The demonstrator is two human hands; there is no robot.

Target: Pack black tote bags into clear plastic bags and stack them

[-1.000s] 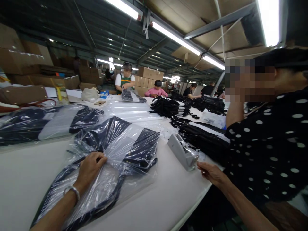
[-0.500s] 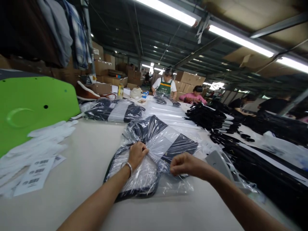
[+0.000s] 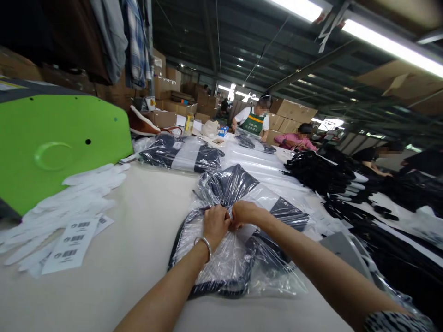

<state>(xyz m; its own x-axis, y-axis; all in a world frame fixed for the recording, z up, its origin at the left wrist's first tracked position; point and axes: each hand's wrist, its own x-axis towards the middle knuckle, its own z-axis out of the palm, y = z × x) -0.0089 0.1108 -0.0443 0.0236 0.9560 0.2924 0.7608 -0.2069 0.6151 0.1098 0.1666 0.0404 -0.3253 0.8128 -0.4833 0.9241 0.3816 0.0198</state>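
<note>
In front of me on the pale table lies a dark navy and white textile item in a clear plastic bag (image 3: 221,267). The plastic is gathered into creases that run out from its middle. My left hand (image 3: 216,224), with a bracelet at the wrist, is closed on the bunched plastic. Right beside it, my right hand (image 3: 242,215) pinches the same gathered spot, and the fingertips of both hands meet there. What lies between the fingers, apart from plastic, is hidden. A paper band (image 3: 259,196) shows through the bag beyond my hands.
At the left stand a green machine (image 3: 69,143), white gloves (image 3: 86,198) and a label sheet (image 3: 71,244). Another bagged item (image 3: 183,154) lies farther back. Black goods (image 3: 321,177) are piled at the right near a grey tape dispenser (image 3: 342,249). Co-workers (image 3: 254,121) work across the table.
My right hand has moved left from above the bag's right side to the gathered plastic beside my left hand. The whole view has shifted, so things appear farther right.
</note>
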